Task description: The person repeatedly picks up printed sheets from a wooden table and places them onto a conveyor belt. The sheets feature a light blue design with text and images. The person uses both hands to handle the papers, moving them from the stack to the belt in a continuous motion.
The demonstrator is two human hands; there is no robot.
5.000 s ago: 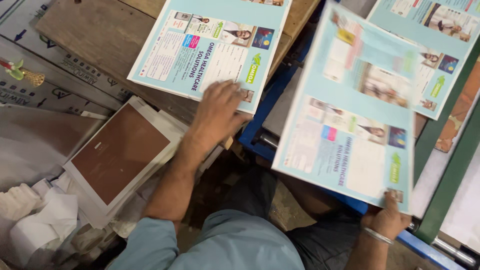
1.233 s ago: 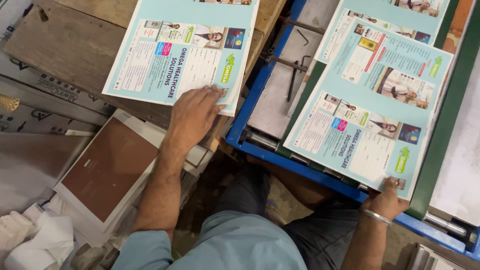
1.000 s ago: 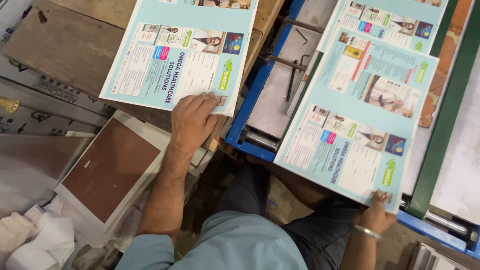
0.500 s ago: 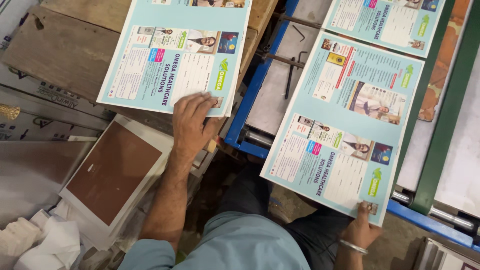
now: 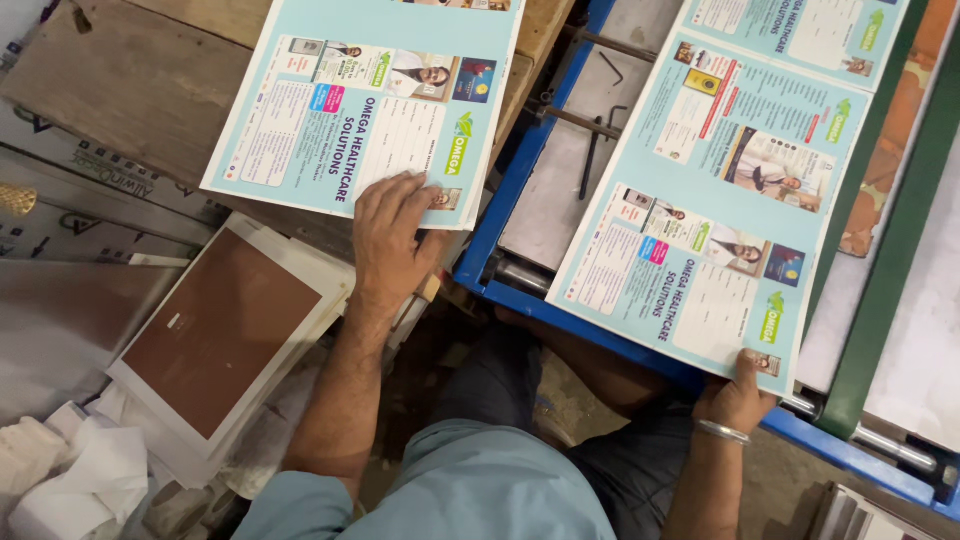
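My left hand [image 5: 392, 240] lies flat, fingers spread, on the near corner of a pale blue printed sheet [image 5: 350, 110] that tops a stack on a wooden board. My right hand [image 5: 738, 396] pinches the near edge of a second pale blue printed sheet [image 5: 715, 200]. That sheet slants over the blue metal frame [image 5: 500, 230] of a machine. A metal bangle circles my right wrist.
A brown panel in a white frame [image 5: 225, 335] rests at lower left, beside crumpled white cloth [image 5: 70, 480]. A green bar [image 5: 890, 240] runs along the right. Another printed sheet [image 5: 800, 30] lies at top right. Grey metal machine parts [image 5: 575, 150] sit inside the blue frame.
My right hand has drawn the loose sheet toward me and leftward, off the machine bed. My left hand has stayed pressed on the stack's corner.
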